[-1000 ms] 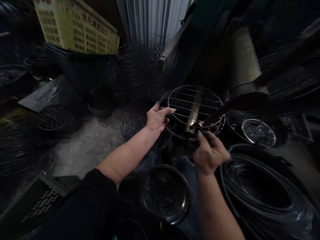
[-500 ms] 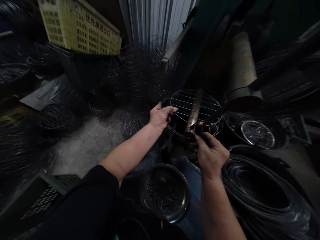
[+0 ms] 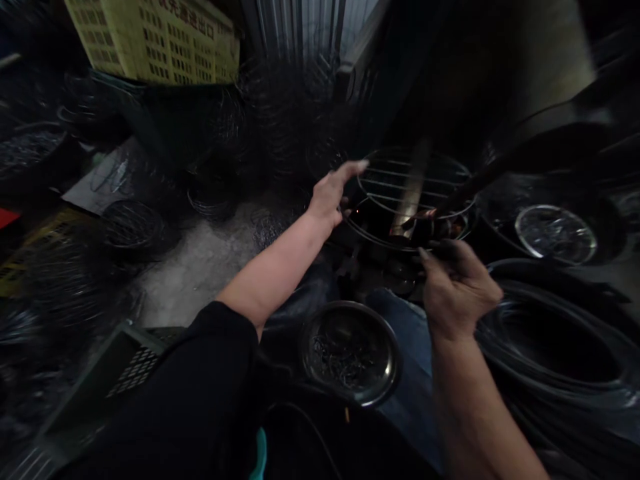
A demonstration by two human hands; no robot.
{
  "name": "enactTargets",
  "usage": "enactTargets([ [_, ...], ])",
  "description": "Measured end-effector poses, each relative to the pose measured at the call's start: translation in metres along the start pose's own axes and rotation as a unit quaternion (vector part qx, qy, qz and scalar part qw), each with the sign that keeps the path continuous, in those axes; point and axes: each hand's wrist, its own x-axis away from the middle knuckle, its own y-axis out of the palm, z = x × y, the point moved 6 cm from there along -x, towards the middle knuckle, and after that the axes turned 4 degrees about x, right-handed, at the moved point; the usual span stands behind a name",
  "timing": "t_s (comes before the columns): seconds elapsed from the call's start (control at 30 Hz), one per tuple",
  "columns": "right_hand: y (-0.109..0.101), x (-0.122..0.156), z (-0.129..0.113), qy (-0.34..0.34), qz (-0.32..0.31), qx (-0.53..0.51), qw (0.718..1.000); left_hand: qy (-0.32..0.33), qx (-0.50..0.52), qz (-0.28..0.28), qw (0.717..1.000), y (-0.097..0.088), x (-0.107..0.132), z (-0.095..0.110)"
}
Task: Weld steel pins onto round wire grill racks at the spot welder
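A round wire rack (image 3: 385,172), a ring crossed by thin parallel wires with another ring below it, stands out in front of me. My left hand (image 3: 330,197) grips its left side, index finger stretched along the upper ring and the other fingers curled lower down. At the near rim, my right hand (image 3: 460,287) is closed in a pinch; dark fingertips hide what is between them. A brass-coloured rod (image 3: 410,200) shows through the rack. Above the right hand, a dark slanting arm (image 3: 463,193) ends in a glowing orange tip close to the rim.
A steel bowl (image 3: 370,399) with small wire bits rests by my lap. Coiled wire (image 3: 500,310) lies at right, near a shiny round basket (image 3: 555,233). A yellow crate (image 3: 190,57) stacks on a dark one at back left. A green crate (image 3: 95,400) stands at lower left.
The view has shifted, so most things sit further right. Both hands and the rack appear higher in view and further right. My left index finger is straighter. A small spark shows beside the left hand.
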Motion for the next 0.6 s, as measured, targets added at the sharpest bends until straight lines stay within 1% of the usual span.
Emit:
enactTargets([
  [0.03, -0.007, 0.008, 0.002, -0.010, 0.000, 0.019, 1.000, 0.019, -0.034, -0.028, 0.999, 0.003, -0.009, 0.005],
  [0.07, -0.011, 0.018, 0.005, -0.012, -0.015, 0.031, 0.999, 0.032, -0.055, -0.054, 0.997, 0.007, -0.019, 0.009],
  [0.1, -0.012, 0.029, 0.009, -0.010, -0.055, 0.038, 0.998, 0.030, -0.072, -0.068, 0.995, 0.009, -0.030, 0.011],
  [0.13, -0.007, 0.043, 0.012, -0.007, -0.124, 0.041, 0.991, 0.018, -0.089, -0.084, 0.992, 0.012, -0.040, 0.011],
  [0.17, 0.002, 0.060, 0.014, -0.003, -0.218, 0.046, 0.975, 0.001, -0.102, -0.084, 0.991, 0.012, -0.049, 0.009],
  [0.2, 0.014, 0.080, 0.015, -0.002, -0.325, 0.059, 0.944, -0.016, -0.108, -0.081, 0.991, 0.011, -0.056, 0.008],
  [0.23, 0.026, 0.102, 0.015, -0.005, -0.426, 0.085, 0.901, -0.033, -0.107, -0.073, 0.991, 0.009, -0.060, 0.007],
  [0.27, 0.037, 0.124, 0.014, -0.012, -0.507, 0.128, 0.852, -0.046, -0.098, -0.060, 0.992, 0.005, -0.060, 0.006],
  [0.3, 0.046, 0.143, 0.013, -0.022, -0.565, 0.183, 0.805, -0.056, -0.084, -0.044, 0.994, -0.001, -0.058, 0.006],
  [0.33, 0.053, 0.159, 0.012, -0.032, -0.596, 0.239, 0.766, -0.065, -0.068, -0.028, 0.995, -0.007, -0.052, 0.005],
  [0.37, 0.060, 0.171, 0.010, -0.041, -0.613, 0.285, 0.735, -0.071, -0.051, -0.011, 0.996, -0.014, -0.043, 0.005],
  [0.4, 0.065, 0.180, 0.006, -0.049, -0.625, 0.315, 0.713, -0.070, -0.035, 0.002, 0.997, -0.021, -0.033, 0.005],
  [0.43, 0.069, 0.188, 0.003, -0.057, -0.634, 0.329, 0.697, -0.063, -0.019, 0.013, 0.998, -0.027, -0.021, 0.005],
  [0.5, 0.073, 0.198, -0.004, -0.071, -0.649, 0.327, 0.683, -0.032, 0.007, 0.020, 0.999, -0.037, 0.001, 0.005],
  [0.6, 0.068, 0.200, -0.006, -0.079, -0.651, 0.326, 0.681, 0.006, 0.031, 0.024, 0.999, -0.043, 0.026, 0.002],
])
